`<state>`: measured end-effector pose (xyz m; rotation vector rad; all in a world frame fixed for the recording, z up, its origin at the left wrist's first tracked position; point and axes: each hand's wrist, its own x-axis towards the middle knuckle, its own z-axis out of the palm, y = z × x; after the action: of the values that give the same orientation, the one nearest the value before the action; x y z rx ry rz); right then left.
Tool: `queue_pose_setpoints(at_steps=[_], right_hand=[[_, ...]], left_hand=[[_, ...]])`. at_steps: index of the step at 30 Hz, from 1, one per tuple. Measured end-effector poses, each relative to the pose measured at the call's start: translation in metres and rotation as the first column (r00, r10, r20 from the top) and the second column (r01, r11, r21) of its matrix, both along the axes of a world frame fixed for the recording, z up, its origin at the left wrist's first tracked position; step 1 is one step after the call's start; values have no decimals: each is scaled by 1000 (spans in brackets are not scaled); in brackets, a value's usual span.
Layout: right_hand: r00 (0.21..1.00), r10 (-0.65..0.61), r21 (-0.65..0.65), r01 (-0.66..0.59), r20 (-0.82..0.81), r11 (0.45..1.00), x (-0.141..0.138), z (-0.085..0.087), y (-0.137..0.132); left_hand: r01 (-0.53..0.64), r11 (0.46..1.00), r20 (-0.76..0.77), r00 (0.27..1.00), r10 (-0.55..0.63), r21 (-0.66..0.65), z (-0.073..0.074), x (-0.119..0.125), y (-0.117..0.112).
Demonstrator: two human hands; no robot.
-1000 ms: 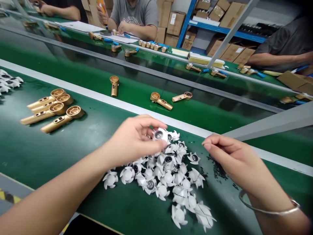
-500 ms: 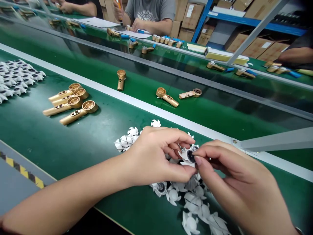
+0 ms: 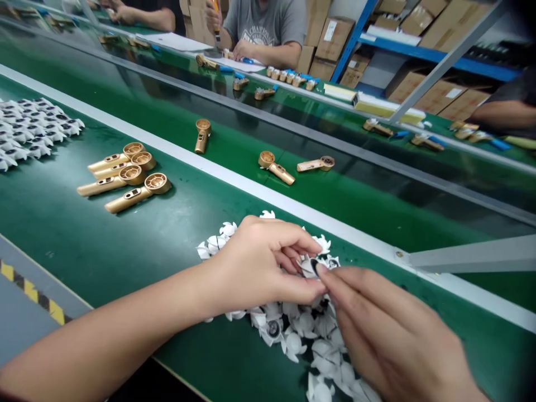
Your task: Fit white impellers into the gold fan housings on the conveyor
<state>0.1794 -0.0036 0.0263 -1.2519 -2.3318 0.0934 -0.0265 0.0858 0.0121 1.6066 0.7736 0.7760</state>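
Note:
My left hand (image 3: pixel 259 268) pinches a small white fan impeller (image 3: pixel 312 265) between thumb and fingers, just above a pile of white impellers (image 3: pixel 301 329) on the green bench (image 3: pixel 125 245). My right hand (image 3: pixel 389 340) meets it from the right, its fingertips pressed together against the same impeller's dark centre. Whether those fingertips hold a small part is hidden. Most of the held impeller is covered by my fingers.
Several gold fan housings (image 3: pixel 125 178) lie in a row at the left, with rows of white impellers (image 3: pixel 33 131) beyond. More gold housings (image 3: pixel 274 167) lie on the conveyor belt. A grey metal bar (image 3: pixel 473 257) juts in at right. People sit at the far bench (image 3: pixel 268 28).
One second ago my left hand held an impeller alone and my right hand was apart. Both hands have since come together on it, and the view has shifted left.

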Motion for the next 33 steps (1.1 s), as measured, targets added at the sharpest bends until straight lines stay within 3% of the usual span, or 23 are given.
queue_pose_setpoints(at_steps=[3, 6, 8, 11, 14, 17, 19, 22, 25, 29, 33], right_hand=[[996, -73, -53, 70, -48, 996, 14, -4, 44], [932, -360, -107, 354, -35, 929, 32, -16, 135], [881, -472, -147, 467, 1, 872, 43, -26, 201], [865, -501, -216, 493, 22, 843, 47, -40, 270], [895, -446, -258, 431, -2, 865, 40, -47, 294], [921, -385, -265, 357, -64, 896, 40, -46, 284], [921, -367, -254, 327, -129, 910, 46, -41, 261], [896, -366, -237, 309, -252, 921, 54, -25, 202], [841, -356, -313, 237, -408, 920, 45, -1, 131], [696, -357, -483, 16, -624, 875, 15, 24, 64], [672, -352, -576, -136, -652, 806, -3, 30, 50]], left_hand=[[-16, 977, 49, 998, 27, -214, 4, -5, 8], [16, 921, 126, 991, 36, -389, 7, -8, 15], [65, 886, 178, 984, 20, -459, 8, -9, 17], [90, 871, 229, 973, 27, -483, 7, -10, 20], [83, 872, 289, 955, 69, -483, 6, -10, 25], [58, 887, 363, 923, 127, -458, 6, -12, 32], [15, 906, 381, 910, 163, -423, 9, -15, 33], [-66, 935, 347, 918, 194, -348, 17, -17, 30], [-161, 958, 249, 943, 221, -238, 24, -19, 22], [-183, 982, 109, 978, 178, 39, 27, -18, 14], [-138, 906, 130, 987, 93, 399, 21, -16, 10]])
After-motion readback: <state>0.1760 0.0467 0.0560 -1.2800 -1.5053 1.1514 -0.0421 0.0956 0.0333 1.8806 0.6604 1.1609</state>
